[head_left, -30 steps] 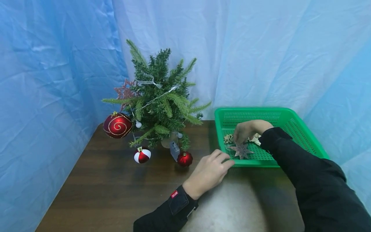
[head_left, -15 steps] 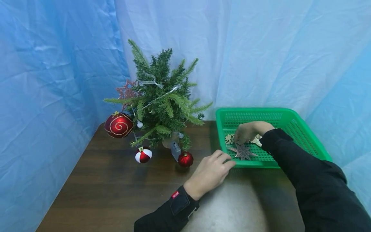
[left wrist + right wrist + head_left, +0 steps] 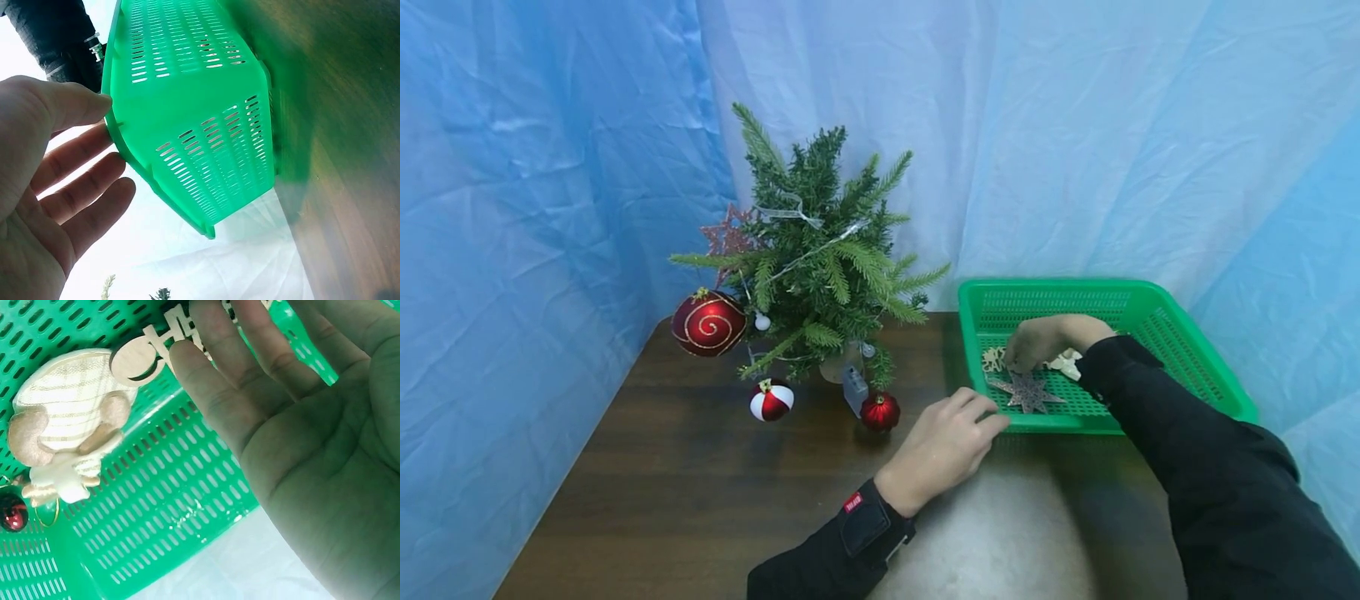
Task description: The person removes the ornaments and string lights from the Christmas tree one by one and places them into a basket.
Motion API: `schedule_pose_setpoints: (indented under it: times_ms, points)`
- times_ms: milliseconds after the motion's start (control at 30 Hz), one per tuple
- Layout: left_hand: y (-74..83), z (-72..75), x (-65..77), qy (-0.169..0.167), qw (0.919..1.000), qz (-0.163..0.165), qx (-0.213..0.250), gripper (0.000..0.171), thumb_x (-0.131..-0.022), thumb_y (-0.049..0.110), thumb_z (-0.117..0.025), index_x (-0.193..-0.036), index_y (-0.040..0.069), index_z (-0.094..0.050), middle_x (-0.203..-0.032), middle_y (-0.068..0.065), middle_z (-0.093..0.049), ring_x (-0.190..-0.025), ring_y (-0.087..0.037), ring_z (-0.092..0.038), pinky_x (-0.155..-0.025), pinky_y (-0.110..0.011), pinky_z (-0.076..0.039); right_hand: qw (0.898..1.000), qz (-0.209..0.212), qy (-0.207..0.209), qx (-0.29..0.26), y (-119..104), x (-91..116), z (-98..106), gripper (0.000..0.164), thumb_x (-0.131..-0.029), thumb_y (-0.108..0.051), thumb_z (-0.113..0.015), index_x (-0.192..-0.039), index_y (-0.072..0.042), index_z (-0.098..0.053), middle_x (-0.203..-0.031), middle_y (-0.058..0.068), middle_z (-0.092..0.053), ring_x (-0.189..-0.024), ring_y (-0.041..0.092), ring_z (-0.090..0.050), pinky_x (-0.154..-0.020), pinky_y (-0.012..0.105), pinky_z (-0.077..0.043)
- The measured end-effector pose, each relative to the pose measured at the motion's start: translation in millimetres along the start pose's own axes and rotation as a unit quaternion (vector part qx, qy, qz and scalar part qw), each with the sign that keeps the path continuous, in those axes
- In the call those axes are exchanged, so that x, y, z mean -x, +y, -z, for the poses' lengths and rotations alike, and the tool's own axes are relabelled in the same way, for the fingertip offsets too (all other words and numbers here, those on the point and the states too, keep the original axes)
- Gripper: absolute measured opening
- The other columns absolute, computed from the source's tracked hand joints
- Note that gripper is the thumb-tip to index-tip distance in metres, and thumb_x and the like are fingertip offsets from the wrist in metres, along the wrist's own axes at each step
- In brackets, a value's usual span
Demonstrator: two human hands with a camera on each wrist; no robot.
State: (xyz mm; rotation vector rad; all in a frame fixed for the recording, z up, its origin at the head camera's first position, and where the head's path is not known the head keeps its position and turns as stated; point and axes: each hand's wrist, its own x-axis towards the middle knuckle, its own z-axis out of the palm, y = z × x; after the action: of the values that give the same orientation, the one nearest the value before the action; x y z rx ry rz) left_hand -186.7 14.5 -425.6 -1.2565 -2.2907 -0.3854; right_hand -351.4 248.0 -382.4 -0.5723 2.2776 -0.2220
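Left hand: reached up from 7 o'clock, the left hand (image 3: 943, 450) loosely pinching the green basket (image 3: 1060, 423) by its rim, thumb and fingertips barely apart, at the 8 o'clock corner.
Right hand: palm lowered into the basket, the right hand (image 3: 1048, 340) pointed its fingers down; its fingertips were partly hidden, so whether they had hold of anything could not be told.
Basket contents: one grey glitter star (image 3: 1028, 392) at the right hand's 6 o'clock, one wooden cutout (image 3: 992, 359) at 8, one plaid fabric ornament (image 3: 69, 400) at 4.
In the way: the black right sleeve (image 3: 1195, 458) crossed the basket's near rim, covering part of it.
Christmas tree: one Christmas tree (image 3: 808, 304) stood on the dark wooden table (image 3: 685, 483), at the basket's 10 o'clock.
Tree baubles: three; a large swirled red bauble (image 3: 709, 325) at the tree's 8 o'clock, a red-and-white bauble (image 3: 771, 402) at 7, a small red bauble (image 3: 880, 412) at 5.
Tree star: one pink star (image 3: 726, 237) at 9 o'clock.
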Motion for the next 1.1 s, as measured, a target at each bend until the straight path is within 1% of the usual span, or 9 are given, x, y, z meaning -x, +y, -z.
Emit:
schedule_pose_setpoints:
  times_ms: [167,233,367,533,667,733,833,933,1100]
  points:
    - [0.4,8.5,-1.4,0.018,0.9998,-0.003,0.005,0.021,-0.096,0.01,-0.067,-0.114,0.015,-0.076,-0.111,0.0,-0.069,-0.107,-0.015,-0.061,-0.094,-0.023,-0.05,0.999,0.036,0.033,-0.01,-1.0,8.9,2.4,0.043,-0.103,-0.021,-0.062,-0.142,-0.004,-0.057,-0.132,0.015,-0.063,-0.118,0.035,-0.061,-0.097,0.053,-0.051]
    - [0.5,15.4,-2.0,0.029,0.9996,-0.001,0.005,0.022,-0.095,0.01,-0.067,-0.114,0.015,-0.076,-0.111,0.0,-0.069,-0.108,-0.015,-0.061,-0.095,-0.024,-0.049,0.997,0.057,0.049,-0.019,-2.6,13.7,4.2,0.044,-0.103,-0.022,-0.062,-0.142,-0.003,-0.057,-0.132,0.016,-0.062,-0.12,0.038,-0.058,-0.098,0.055,-0.05]
    - [0.0,31.2,-1.5,0.053,0.9986,0.003,0.003,0.023,-0.094,0.01,-0.068,-0.115,0.014,-0.076,-0.113,-0.001,-0.069,-0.109,-0.016,-0.061,-0.093,-0.027,-0.051,0.991,0.093,0.084,-0.035,-8.9,26.2,6.1,0.043,-0.103,-0.024,-0.062,-0.141,-0.005,-0.057,-0.137,0.019,-0.058,-0.126,0.041,-0.053,-0.099,0.054,-0.048]
    - [-5.3,49.6,7.5,0.08,0.9966,0.002,-0.016,0.023,-0.093,0.012,-0.071,-0.114,0.015,-0.076,-0.114,-0.001,-0.068,-0.109,-0.016,-0.061,-0.089,-0.028,-0.053,0.979,0.133,0.137,-0.066,-20.3,46.2,3.9,0.043,-0.103,-0.025,-0.062,-0.141,-0.007,-0.058,-0.138,0.017,-0.058,-0.127,0.038,-0.054,-0.1,0.051,-0.048]
    - [-14.2,63.4,20.1,0.108,0.9937,0.003,-0.03,0.022,-0.092,0.013,-0.072,-0.114,0.013,-0.076,-0.115,-0.002,-0.069,-0.109,-0.017,-0.061,-0.092,-0.028,-0.052,0.966,0.161,0.186,-0.082,-31.8,59.4,-1.2,0.042,-0.102,-0.027,-0.063,-0.14,-0.008,-0.059,-0.138,0.012,-0.06,-0.126,0.033,-0.057,-0.1,0.049,-0.049]
    - [-19.4,69.8,26.7,0.124,0.992,0.01,-0.021,0.022,-0.092,0.012,-0.071,-0.113,0.012,-0.077,-0.114,-0.003,-0.069,-0.108,-0.018,-0.062,-0.094,-0.03,-0.052,0.959,0.172,0.209,-0.085,-37.7,63.9,-4.7,0.04,-0.102,-0.027,-0.064,-0.139,-0.009,-0.06,-0.137,0.009,-0.061,-0.125,0.032,-0.058,-0.099,0.048,-0.05]
    - [-27.3,77.4,36.1,0.147,0.9886,0.031,-0.001,0.021,-0.093,0.011,-0.07,-0.113,0.01,-0.076,-0.113,-0.005,-0.069,-0.107,-0.02,-0.063,-0.093,-0.032,-0.053,0.947,0.183,0.248,-0.086,-47.3,70.1,-10.8,0.039,-0.102,-0.027,-0.064,-0.137,-0.01,-0.062,-0.135,0.006,-0.063,-0.126,0.03,-0.058,-0.1,0.049,-0.05]
    - [-33.9,82.2,45.0,0.167,0.9833,0.07,0.02,0.025,-0.093,0.012,-0.071,-0.117,0.007,-0.073,-0.114,-0.006,-0.069,-0.107,-0.021,-0.063,-0.09,-0.034,-0.055,0.934,0.194,0.287,-0.089,-57.8,75.7,-17.8,0.037,-0.101,-0.028,-0.065,-0.135,-0.01,-0.064,-0.131,0.005,-0.065,-0.125,0.029,-0.059,-0.099,0.05,-0.05]
    - [-39.5,82.7,58.8,0.184,0.9691,0.154,0.058,0.047,-0.091,0.019,-0.077,-0.132,0.002,-0.06,-0.124,-0.012,-0.064,-0.113,-0.025,-0.062,-0.093,-0.041,-0.055,0.909,0.215,0.344,-0.092,-75.9,80.7,-30.2,0.033,-0.1,-0.022,-0.067,-0.131,-0.009,-0.066,-0.127,0.004,-0.068,-0.121,0.028,-0.061,-0.096,0.05,-0.052]
